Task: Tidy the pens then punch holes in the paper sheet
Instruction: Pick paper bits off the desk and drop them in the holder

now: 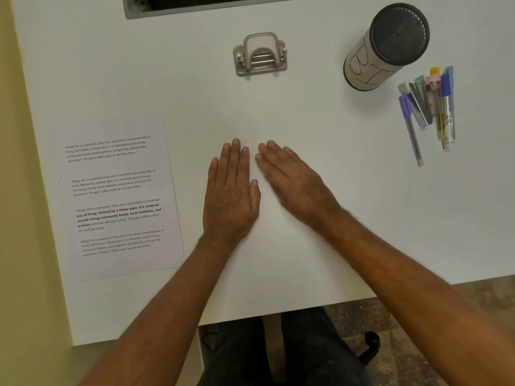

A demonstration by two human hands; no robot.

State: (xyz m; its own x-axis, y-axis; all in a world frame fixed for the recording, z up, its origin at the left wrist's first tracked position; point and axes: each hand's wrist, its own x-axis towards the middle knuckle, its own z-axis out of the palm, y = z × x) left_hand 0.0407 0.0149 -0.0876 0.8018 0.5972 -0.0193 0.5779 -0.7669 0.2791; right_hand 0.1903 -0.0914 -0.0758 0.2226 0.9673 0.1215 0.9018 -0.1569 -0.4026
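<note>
Several pens and markers [430, 107] lie in a loose bunch at the right of the white desk [306, 121]. Just left of them and farther back stands a cylindrical pen holder [384, 48] with a dark mesh inside and paper wrapped around it. A grey hole punch [260, 54] sits at the back centre. A printed paper sheet [119, 196] lies flat at the left. My left hand [231, 190] and my right hand [292, 182] rest palm down, side by side, in the middle of the desk, holding nothing.
A grey slot or tray edge [172, 6] runs along the desk's back. A yellow wall [16, 190] borders the left side. Below the desk's front edge are dark trousers [278, 355] and a chair part [369, 346].
</note>
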